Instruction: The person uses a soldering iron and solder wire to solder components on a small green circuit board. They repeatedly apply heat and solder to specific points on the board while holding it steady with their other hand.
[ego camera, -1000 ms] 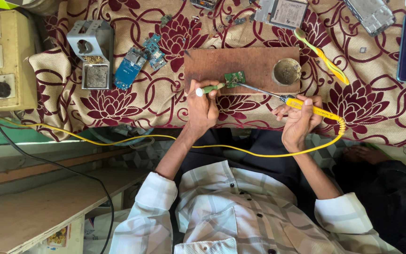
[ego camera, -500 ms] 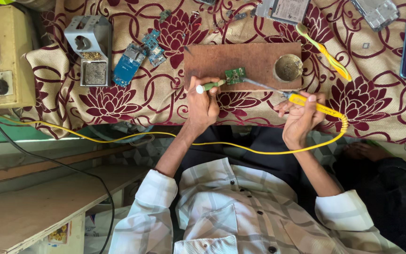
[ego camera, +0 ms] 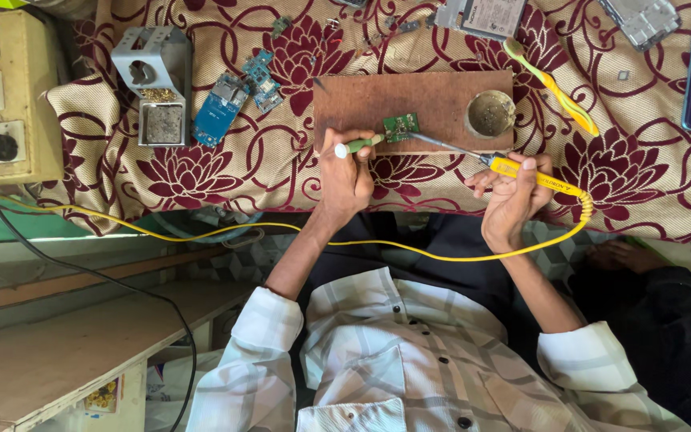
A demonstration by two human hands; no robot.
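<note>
Gripping a small green-handled tool [ego camera: 359,146], the left hand [ego camera: 347,178] was closed around its shaft and pressed its tip against the edge of a little green circuit board [ego camera: 401,126]. That board lay on a brown wooden board [ego camera: 377,100] set on the worktop, which was draped in a cream cloth with maroon flowers [ego camera: 201,172]. The right hand [ego camera: 512,200] was clamped on the yellow handle of a soldering iron [ego camera: 521,170], its thin metal tip reaching to the circuit board's right edge. A yellow cord [ego camera: 409,250] looped from the iron across the person's lap. Compared with half a second before, both hands held the same grips and the tool and iron met the board at the same spots; only the view had shifted slightly. A round tin of flux [ego camera: 489,114] sat on the wooden board's right end, a green-and-yellow toothbrush [ego camera: 553,88] just beyond it, blue circuit boards [ego camera: 233,100] and a grey metal stand [ego camera: 153,84] well to the left.
</note>
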